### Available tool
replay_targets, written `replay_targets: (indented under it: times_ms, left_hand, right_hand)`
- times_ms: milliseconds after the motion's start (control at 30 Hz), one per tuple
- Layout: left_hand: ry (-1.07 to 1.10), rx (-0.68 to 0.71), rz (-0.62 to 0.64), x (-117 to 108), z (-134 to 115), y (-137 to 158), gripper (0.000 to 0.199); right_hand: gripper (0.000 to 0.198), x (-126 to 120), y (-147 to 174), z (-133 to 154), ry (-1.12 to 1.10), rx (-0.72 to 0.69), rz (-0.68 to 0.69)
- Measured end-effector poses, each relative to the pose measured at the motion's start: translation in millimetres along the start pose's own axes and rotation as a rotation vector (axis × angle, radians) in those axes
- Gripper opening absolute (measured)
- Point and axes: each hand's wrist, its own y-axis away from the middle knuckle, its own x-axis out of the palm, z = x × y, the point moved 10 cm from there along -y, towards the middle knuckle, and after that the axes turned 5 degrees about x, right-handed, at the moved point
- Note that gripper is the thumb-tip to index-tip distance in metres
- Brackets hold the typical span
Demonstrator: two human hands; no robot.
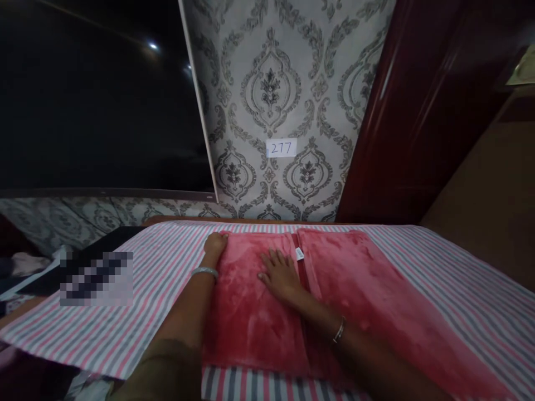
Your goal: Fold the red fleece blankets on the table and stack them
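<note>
A pinkish-red plush blanket lies in folded panels, with a dark gap between its left and right parts. At the far left corner of the left panel, my left hand is closed with its fingers curled over the edge. My right hand rests palm down on the same panel, fingers spread and holding nothing. Close to its fingertips, a small white label sticks out at the gap. The right panel stretches toward the lower right.
Under the blanket is a striped cloth over the table. A large dark screen stands at the back left. Patterned wallpaper bears a paper marked 277. A dark red glossy panel rises at right.
</note>
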Motion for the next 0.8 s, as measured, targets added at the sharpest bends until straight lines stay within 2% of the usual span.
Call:
replay_targets:
  times_ms: [67, 167, 333, 467, 600, 700, 800]
  left_hand:
    - [-0.018, -0.078, -0.020, 1.2, 9.5, 1.5, 0.050]
    - [-0.032, -0.116, -0.027, 0.4, 17.7, 3.6, 0.052]
    - [-0.030, -0.092, 0.032, -0.3, 14.8, -1.3, 0.050]
    - [-0.015, -0.047, 0.099, -12.6, 17.8, 4.4, 0.054]
    - [-0.043, -0.019, 0.160, -28.4, 34.4, 37.3, 0.054]
    - [-0.094, 0.011, 0.178, -33.7, 48.4, 77.8, 0.055]
    - [-0.209, 0.063, 0.209, -30.6, 58.1, 118.0, 0.060]
  right_hand:
    - [0.063, -1.8, 0.2, 3.4, -0.021, -0.011, 0.004]
    - [0.065, -0.9, 1.4, 6.6, -0.053, -0.032, 0.014]
    - [0.066, 4.9, 2.2, 1.2, -0.064, -0.021, -0.016]
    - [0.065, 1.4, 1.9, -0.1, -0.067, -0.027, -0.039]
    - [0.057, -11.5, 27.7, 13.8, -0.107, -0.092, -0.066]
    - [0.059, -14.0, 74.6, 46.1, -0.174, -0.311, -0.054]
    - [0.074, -0.8, 118.6, 68.8, -0.202, -0.462, 0.010]
